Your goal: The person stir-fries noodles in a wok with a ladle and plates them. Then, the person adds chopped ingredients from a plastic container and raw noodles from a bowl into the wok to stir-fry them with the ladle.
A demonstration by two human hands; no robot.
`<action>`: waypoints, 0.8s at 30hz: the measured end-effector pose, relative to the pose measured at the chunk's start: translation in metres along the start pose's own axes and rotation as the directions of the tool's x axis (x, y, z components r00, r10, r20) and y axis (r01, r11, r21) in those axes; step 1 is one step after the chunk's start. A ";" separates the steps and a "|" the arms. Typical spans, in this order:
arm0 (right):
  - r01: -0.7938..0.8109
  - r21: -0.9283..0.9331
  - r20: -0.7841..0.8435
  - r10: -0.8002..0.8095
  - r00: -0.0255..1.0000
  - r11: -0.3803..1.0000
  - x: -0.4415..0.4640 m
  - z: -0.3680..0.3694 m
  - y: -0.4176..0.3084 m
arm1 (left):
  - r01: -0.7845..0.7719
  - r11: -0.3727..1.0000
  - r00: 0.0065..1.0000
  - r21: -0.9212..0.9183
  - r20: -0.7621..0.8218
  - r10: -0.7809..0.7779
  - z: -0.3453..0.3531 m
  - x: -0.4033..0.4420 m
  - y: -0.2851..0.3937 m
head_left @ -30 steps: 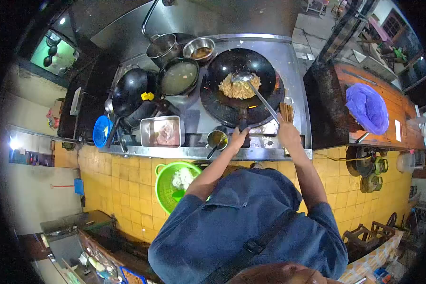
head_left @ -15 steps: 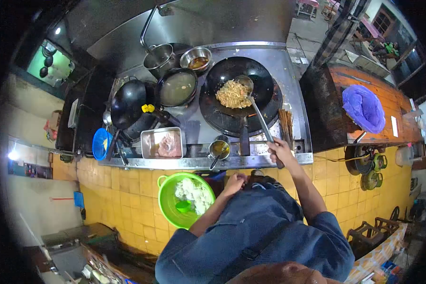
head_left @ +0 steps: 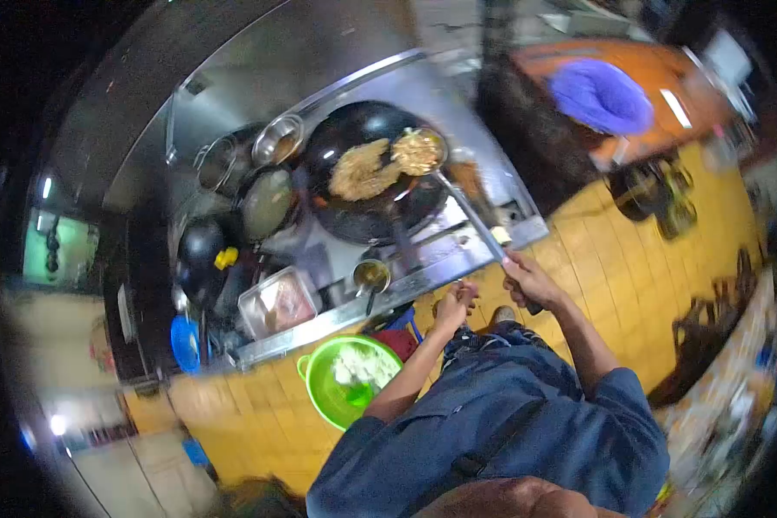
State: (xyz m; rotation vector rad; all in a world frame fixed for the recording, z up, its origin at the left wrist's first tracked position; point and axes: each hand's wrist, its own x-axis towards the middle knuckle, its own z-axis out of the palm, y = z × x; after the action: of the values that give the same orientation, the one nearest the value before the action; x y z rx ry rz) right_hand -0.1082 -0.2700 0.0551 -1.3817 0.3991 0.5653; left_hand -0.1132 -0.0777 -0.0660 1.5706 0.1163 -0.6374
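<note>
The ladle (head_left: pixel 469 211) slants across the right part of the wok (head_left: pixel 354 121), its bowl heaped with food near the rim; whether it touches the rim I cannot tell. More food (head_left: pixel 360 171) lies in the wok. The right hand (head_left: pixel 531 281) is clamped on the far end of the handle, a grip that presumably keeps the fingers off the heat. The left hand (head_left: pixel 457 304), apart from the right, curls loosely with nothing visible in it; blur hides whether its fingertips meet. It hangs just off the stove's front rail (head_left: pixel 319 321). The cup (head_left: pixel 371 275) and meat tray (head_left: pixel 249 312) sit close behind that rail, probably for easy reach, and crowd the left side. The green basket (head_left: pixel 319 380) is near the left forearm, limiting room there. Yellow floor (head_left: pixel 596 250) shows beyond the right hand, leaving that side freer.
</note>
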 end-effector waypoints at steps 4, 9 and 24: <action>0.095 -0.032 -0.151 -0.099 0.984 0.995 -0.071 -0.034 0.053 | 0.072 0.973 0.977 -0.219 0.213 -0.024 0.084 -0.009 0.056; 0.274 -0.024 -0.402 -0.261 0.878 0.961 -0.149 -0.069 0.096 | 0.040 0.998 0.941 -0.039 0.338 -0.024 0.210 -0.048 0.080; 0.973 0.171 -0.331 0.939 -0.092 0.156 -0.443 -0.290 0.538 | 0.005 0.912 0.498 0.409 0.790 -0.357 0.464 -0.109 -0.041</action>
State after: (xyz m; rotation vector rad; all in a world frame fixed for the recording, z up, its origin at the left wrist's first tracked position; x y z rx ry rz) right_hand -0.7651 -0.5693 -0.1655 0.3835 1.7537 -1.4144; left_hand -0.3720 -0.4787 -0.0379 1.4057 -0.6391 -1.6426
